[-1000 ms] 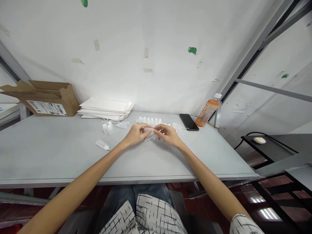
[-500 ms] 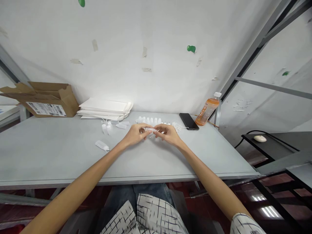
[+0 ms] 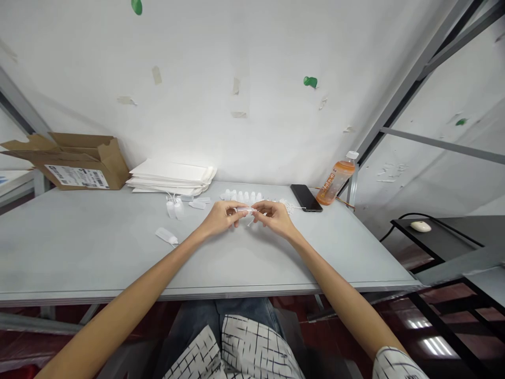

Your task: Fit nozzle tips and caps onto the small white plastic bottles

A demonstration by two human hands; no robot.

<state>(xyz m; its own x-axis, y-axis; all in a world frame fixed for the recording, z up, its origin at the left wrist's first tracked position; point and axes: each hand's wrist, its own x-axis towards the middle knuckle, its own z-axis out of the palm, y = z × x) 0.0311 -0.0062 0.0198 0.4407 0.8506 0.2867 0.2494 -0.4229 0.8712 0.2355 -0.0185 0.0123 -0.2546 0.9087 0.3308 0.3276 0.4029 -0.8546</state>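
Observation:
Between my hands is a small translucent plastic squeeze bottle (image 3: 244,210), lying sideways just above the table. My left hand (image 3: 221,217) is closed round its left end with thumb and fingers. My right hand (image 3: 273,216) pinches at its right end; the fingers hide the tip. A thin white strand (image 3: 250,222) hangs below the right fingertips. Behind my hands stands a row of small white bottles or caps (image 3: 245,196), partly covered. A heap of tiny white pieces (image 3: 289,206) lies beyond my right hand. One more squeeze bottle (image 3: 167,235) lies left of my left forearm.
At the back left are two small bottles with strands (image 3: 174,209), flat clear pieces (image 3: 199,203), stacked white sheets (image 3: 169,173) and an open cardboard box (image 3: 87,163). A black phone (image 3: 306,198) and a tilted drink bottle (image 3: 336,181) are at the right. A wall bounds the table (image 3: 244,263).
My hands stay together at the same spot with the squeeze bottle. The fingers have shifted slightly, and the thin strand below shows more clearly. The camera view has moved a little.

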